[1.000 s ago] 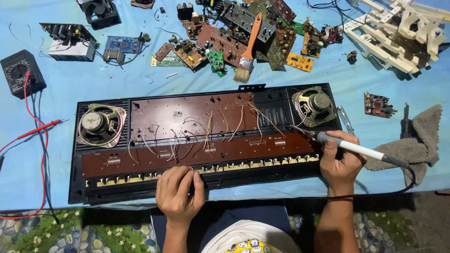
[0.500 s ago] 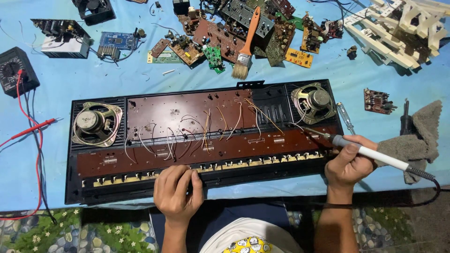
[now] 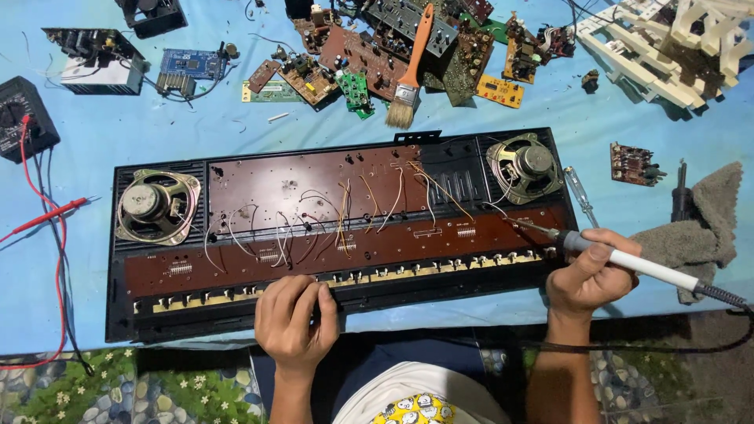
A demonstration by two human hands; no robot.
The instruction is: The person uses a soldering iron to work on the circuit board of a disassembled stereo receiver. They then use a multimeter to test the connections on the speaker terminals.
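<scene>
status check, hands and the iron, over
Left hand flat on keyboard chassis front edge. Right hand grips soldering iron, tip at brown board's right end. Nothing blocking.

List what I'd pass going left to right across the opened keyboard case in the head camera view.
Left speaker → left hand pressing on the front edge → bundle of thin wires → right speaker → soldering iron held in the right hand → grey rag.
</scene>
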